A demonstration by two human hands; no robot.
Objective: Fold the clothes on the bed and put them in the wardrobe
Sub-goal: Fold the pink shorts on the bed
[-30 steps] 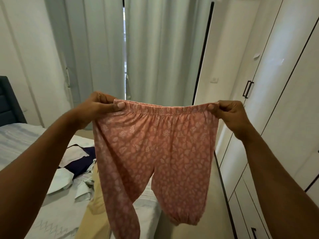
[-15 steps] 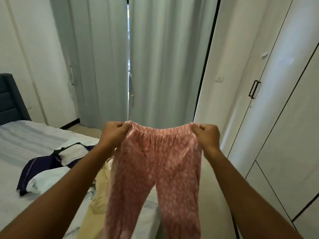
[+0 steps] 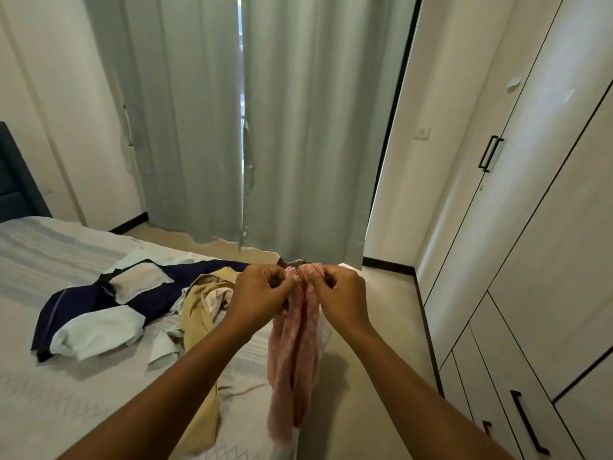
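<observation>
Since the earlier frames the two hands have swung together and dropped lower, so the waistband that was stretched wide between them is now closed end to end. The left hand [image 3: 262, 293] pinches one end of the waistband between thumb and curled fingers. The right hand [image 3: 338, 293] pinches the other end the same way, knuckles nearly touching. Below them the pink trousers [image 3: 293, 366] hang doubled lengthwise, one leg against the other, in a narrow strip dropping past the corner of the bed [image 3: 49, 376]. That reads as the first fold made. The cross folds look still to come, and the strip probably needs laying on the mattress or doubling in the air. Left of the hands a tan garment [image 3: 199, 327] lies crumpled on the bed and trails over its edge. A navy and white garment [image 3: 99, 303] sprawls beyond it, and both are unfolded. The wardrobe [image 3: 547, 260] stands to the right with its doors closed. Pale curtains [image 3: 298, 127] hang ahead.
</observation>
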